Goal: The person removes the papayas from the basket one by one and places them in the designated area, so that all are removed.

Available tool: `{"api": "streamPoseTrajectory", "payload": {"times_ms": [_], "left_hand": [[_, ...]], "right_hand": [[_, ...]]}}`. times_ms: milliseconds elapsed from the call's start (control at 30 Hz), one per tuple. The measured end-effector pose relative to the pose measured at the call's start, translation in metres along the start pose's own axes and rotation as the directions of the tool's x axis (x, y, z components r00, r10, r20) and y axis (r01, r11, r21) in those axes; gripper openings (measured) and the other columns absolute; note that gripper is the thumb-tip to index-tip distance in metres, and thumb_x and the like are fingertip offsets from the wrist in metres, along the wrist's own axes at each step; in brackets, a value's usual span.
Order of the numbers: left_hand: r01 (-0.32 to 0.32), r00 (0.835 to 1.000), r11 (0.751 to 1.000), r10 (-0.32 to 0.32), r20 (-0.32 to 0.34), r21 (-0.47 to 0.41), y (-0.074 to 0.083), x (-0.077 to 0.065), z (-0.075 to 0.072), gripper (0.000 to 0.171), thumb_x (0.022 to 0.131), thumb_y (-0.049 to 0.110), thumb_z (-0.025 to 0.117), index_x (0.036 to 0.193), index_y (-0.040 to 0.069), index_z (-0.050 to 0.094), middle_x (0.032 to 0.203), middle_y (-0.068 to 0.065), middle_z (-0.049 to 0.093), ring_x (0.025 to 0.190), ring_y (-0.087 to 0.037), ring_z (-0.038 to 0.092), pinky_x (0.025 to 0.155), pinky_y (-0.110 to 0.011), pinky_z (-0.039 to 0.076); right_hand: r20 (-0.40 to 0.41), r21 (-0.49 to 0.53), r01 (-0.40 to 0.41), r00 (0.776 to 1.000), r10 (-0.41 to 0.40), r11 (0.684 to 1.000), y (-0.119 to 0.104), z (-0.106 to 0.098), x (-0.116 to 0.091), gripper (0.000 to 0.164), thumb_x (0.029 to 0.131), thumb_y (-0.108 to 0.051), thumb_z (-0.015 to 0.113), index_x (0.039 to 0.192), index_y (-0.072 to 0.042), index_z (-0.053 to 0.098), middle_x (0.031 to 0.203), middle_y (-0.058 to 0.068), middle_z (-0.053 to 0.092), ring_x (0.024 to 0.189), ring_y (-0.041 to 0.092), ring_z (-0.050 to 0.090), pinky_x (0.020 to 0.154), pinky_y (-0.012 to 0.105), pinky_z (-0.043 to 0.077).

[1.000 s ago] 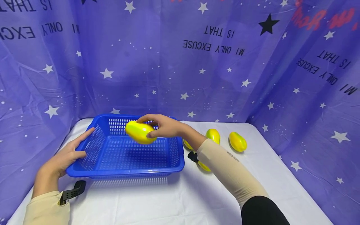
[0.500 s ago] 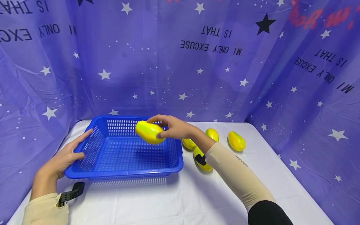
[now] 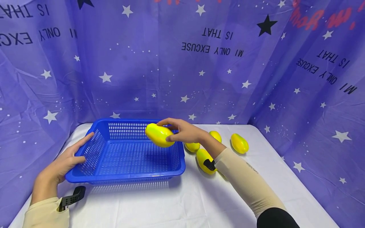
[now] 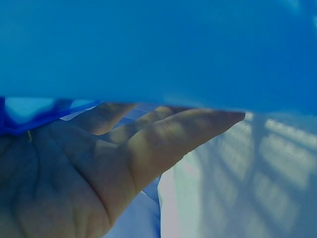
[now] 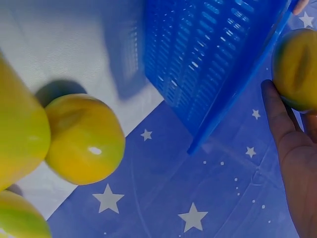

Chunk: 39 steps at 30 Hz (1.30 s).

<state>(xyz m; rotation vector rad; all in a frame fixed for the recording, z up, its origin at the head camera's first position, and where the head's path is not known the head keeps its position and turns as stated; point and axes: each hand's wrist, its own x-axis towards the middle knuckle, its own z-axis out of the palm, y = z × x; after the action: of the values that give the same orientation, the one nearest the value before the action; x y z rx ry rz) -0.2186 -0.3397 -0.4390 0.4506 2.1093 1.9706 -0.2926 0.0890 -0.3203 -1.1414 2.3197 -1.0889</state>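
In the head view my right hand (image 3: 184,131) holds a yellow-green mango (image 3: 158,135) above the right part of the blue plastic basket (image 3: 125,176). Thumb and fingers pinch the fruit at its right end, and its narrower end points left. My left hand (image 3: 63,160) grips the basket's left side, thumb over the rim. From the left wrist, the palm and fingers (image 4: 163,141) show beneath the blue plastic, fingertips partly hidden. The right wrist view catches the held mango (image 5: 299,69) at the edge, beside the basket wall (image 5: 193,64).
Several more mangoes lie right of the basket: one near the forearm (image 3: 205,161), one at its corner (image 3: 192,147), one behind (image 3: 215,136), and one farther right (image 3: 239,143). A white cloth (image 3: 142,205) covers the table. A purple starry curtain (image 3: 159,63) surrounds it.
My right hand has moved right with the mango, from over the basket's middle toward its right side. My left hand keeps its place on the basket.
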Motion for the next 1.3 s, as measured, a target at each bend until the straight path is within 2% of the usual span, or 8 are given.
{"api": "streamPoseTrajectory", "payload": {"times_ms": [67,400,600,833,1167,1300], "left_hand": [[0.002,1.000,1.000,-0.002,0.000,-0.004,0.000,0.000,0.000,0.094,0.084,-0.015,0.040,0.157,0.038,0.011,0.134,-0.019,0.022,0.092,-0.026,0.063,0.066,-0.052,0.056],[-0.007,1.000,1.000,0.007,0.004,-0.003,-0.001,0.000,0.000,0.094,0.084,-0.016,0.040,0.157,0.037,0.010,0.133,-0.016,0.024,0.093,-0.024,0.061,0.067,-0.051,0.056],[-0.013,1.000,1.000,0.013,0.002,-0.003,-0.002,0.001,0.001,0.095,0.083,-0.016,0.040,0.157,0.036,0.010,0.134,-0.012,0.025,0.095,-0.022,0.061,0.068,-0.050,0.056],[-0.010,1.000,1.000,0.010,-0.001,-0.004,-0.002,0.000,0.000,0.096,0.082,-0.017,0.040,0.157,0.037,0.011,0.134,-0.012,0.025,0.095,-0.021,0.061,0.068,-0.050,0.056],[-0.014,1.000,1.000,0.014,0.005,-0.015,-0.003,0.001,0.000,0.096,0.082,-0.017,0.040,0.157,0.037,0.011,0.132,-0.011,0.028,0.095,-0.022,0.061,0.068,-0.051,0.056],[-0.040,0.999,0.998,0.041,0.022,-0.038,-0.005,0.001,-0.001,0.096,0.082,-0.018,0.039,0.157,0.036,0.012,0.128,-0.003,0.035,0.095,-0.023,0.062,0.068,-0.051,0.056]], "right_hand": [[-0.003,-0.001,-0.001,1.000,0.001,1.000,-0.002,-0.001,-0.004,0.056,0.088,-0.008,0.063,0.141,-0.012,0.048,0.143,0.003,0.047,0.124,0.021,0.051,0.101,0.036,0.043],[-0.026,0.004,-0.008,1.000,0.008,1.000,0.030,-0.005,-0.012,0.057,0.089,-0.010,0.066,0.142,-0.023,0.048,0.142,-0.006,0.046,0.121,0.016,0.052,0.099,0.037,0.045],[-0.037,0.004,-0.001,0.999,0.001,1.000,0.035,-0.009,-0.021,0.057,0.089,-0.013,0.066,0.141,-0.027,0.049,0.142,-0.008,0.045,0.122,0.017,0.052,0.098,0.038,0.046],[-0.049,-0.004,-0.038,0.998,0.038,0.999,0.039,-0.013,-0.032,0.056,0.089,-0.017,0.066,0.140,-0.032,0.049,0.143,-0.012,0.044,0.126,0.017,0.050,0.099,0.037,0.044],[-0.061,0.027,-0.027,0.998,0.029,0.999,0.043,-0.019,-0.050,0.056,0.090,-0.016,0.066,0.141,-0.030,0.047,0.143,-0.011,0.045,0.128,0.015,0.049,0.099,0.037,0.045],[-0.084,0.016,-0.021,0.996,0.022,1.000,0.045,-0.023,-0.060,0.057,0.090,-0.015,0.066,0.142,-0.028,0.047,0.144,-0.010,0.044,0.128,0.019,0.048,0.100,0.042,0.044]]}}
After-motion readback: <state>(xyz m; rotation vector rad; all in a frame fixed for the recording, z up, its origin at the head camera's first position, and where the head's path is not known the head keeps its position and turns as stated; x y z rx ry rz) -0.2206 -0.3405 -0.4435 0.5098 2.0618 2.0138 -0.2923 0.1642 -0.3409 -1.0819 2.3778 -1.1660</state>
